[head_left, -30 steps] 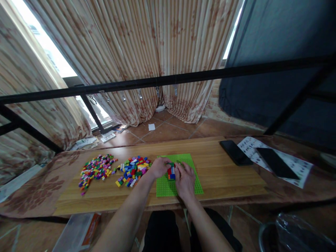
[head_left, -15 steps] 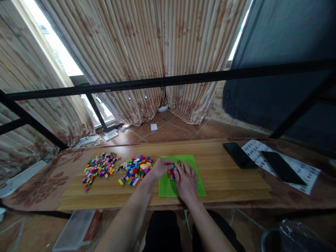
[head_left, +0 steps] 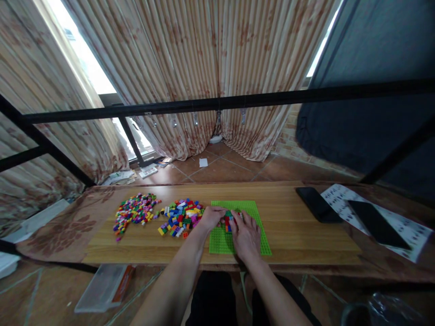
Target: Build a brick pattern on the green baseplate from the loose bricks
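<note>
A green studded baseplate [head_left: 252,208] lies on the wooden table [head_left: 299,235]. A small build of red, blue and green bricks [head_left: 228,221] stands on the plate, mostly hidden between my hands. My left hand [head_left: 211,218] curls around the build's left side, fingers closed against it. My right hand [head_left: 246,235] covers its right side, fingertips pressing on the bricks. Just left of the plate lies a pile of larger mixed-colour bricks [head_left: 179,216], and further left a pile of smaller ones [head_left: 134,213].
Two black phones [head_left: 318,210] [head_left: 378,224] lie at the table's right, one on a printed white sheet [head_left: 408,231]. A black metal bar [head_left: 217,103] crosses above the table. A clear plastic box [head_left: 103,294] sits on the tiled floor below.
The camera has shifted, so the scene sits slightly right and lower. Both hands stay on the brick build, the right one closing further over it.
</note>
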`<state>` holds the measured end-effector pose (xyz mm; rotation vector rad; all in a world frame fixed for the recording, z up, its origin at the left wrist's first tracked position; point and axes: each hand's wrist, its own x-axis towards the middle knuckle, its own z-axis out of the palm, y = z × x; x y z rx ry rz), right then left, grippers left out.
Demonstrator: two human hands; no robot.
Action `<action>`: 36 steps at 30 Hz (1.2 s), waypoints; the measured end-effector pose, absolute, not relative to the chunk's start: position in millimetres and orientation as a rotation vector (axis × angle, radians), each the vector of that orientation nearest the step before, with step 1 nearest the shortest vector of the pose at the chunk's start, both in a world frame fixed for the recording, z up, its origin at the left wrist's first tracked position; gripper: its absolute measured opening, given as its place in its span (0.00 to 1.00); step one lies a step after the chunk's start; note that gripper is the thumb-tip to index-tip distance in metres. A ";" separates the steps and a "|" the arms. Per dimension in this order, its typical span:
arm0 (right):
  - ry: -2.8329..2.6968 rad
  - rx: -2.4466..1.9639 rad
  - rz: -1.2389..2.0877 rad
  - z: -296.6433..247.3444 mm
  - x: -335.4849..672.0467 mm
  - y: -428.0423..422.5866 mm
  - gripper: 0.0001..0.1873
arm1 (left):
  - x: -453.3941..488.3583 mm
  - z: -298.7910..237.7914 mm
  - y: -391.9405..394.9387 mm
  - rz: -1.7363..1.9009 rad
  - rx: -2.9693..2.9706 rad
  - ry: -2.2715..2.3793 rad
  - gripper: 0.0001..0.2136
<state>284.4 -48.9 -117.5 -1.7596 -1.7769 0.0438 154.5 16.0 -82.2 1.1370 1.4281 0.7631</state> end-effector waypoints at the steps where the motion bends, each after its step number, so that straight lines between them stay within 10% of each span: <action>1: -1.788 -1.775 0.049 -116.1 284.4 -49.0 0.22 | 155.1 -82.2 16.4 0.762 1.126 1.438 0.08; 36: -1.872 -1.611 0.045 -129.1 280.5 -51.6 0.27 | 175.2 -94.7 -1.4 1.109 1.223 1.682 0.09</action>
